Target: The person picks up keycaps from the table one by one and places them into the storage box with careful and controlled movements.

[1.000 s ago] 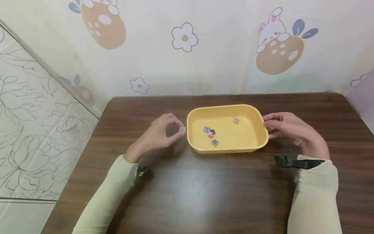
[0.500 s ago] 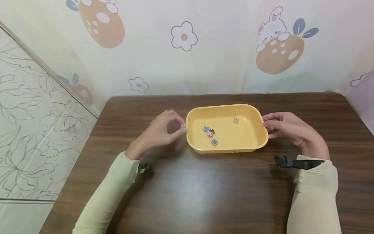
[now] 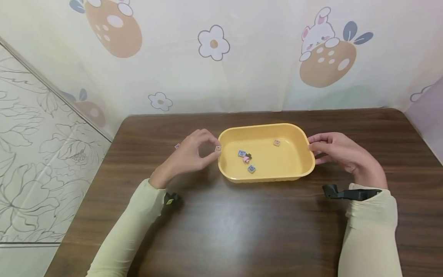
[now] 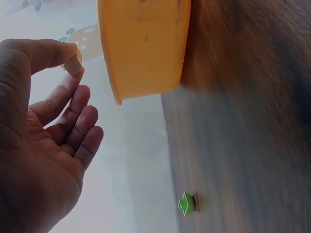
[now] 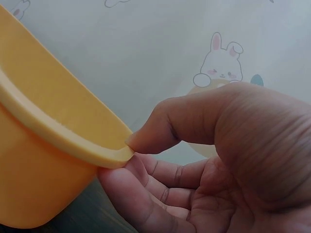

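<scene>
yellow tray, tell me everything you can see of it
The yellow tray looks like smooth plastic: oblong, with rounded corners, raised walls and a thick rim. It sits open side up on the brown table, small pieces scattered inside. The grip of the right hand pinches its rim at the right end; the left hand is beside its left end, apart from it.
</scene>
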`<state>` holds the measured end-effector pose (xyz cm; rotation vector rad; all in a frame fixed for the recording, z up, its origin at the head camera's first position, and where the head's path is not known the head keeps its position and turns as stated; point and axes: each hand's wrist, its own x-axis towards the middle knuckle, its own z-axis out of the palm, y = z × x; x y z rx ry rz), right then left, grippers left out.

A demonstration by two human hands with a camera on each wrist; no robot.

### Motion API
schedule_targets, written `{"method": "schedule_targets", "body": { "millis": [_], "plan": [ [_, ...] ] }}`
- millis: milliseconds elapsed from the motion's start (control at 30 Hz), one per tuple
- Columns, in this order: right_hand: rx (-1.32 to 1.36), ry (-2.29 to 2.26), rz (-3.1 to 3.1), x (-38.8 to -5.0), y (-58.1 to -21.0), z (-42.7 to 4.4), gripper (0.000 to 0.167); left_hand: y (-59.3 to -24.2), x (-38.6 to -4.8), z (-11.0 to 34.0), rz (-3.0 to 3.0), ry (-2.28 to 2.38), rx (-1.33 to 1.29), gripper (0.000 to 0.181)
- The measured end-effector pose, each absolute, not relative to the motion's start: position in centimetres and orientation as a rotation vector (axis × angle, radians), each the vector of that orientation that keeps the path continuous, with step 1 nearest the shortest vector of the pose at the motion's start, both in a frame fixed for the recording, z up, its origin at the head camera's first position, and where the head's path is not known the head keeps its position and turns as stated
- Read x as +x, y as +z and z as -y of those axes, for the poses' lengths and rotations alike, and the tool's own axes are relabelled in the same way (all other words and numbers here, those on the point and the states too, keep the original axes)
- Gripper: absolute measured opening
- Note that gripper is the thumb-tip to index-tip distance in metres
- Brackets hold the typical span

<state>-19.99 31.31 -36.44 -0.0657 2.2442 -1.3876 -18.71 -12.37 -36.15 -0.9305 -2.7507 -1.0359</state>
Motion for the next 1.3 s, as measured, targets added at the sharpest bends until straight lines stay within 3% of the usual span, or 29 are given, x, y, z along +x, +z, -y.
{"method": "schedule_targets", "body": {
  "millis": [1300],
  "plan": [
    [-0.040,-1.390,-2.236,-20.0,-36.3,-31.2,0.053,-35.3,-21.1,7.3,2.752,-0.997,-1.128,0.021]
  ]
}}
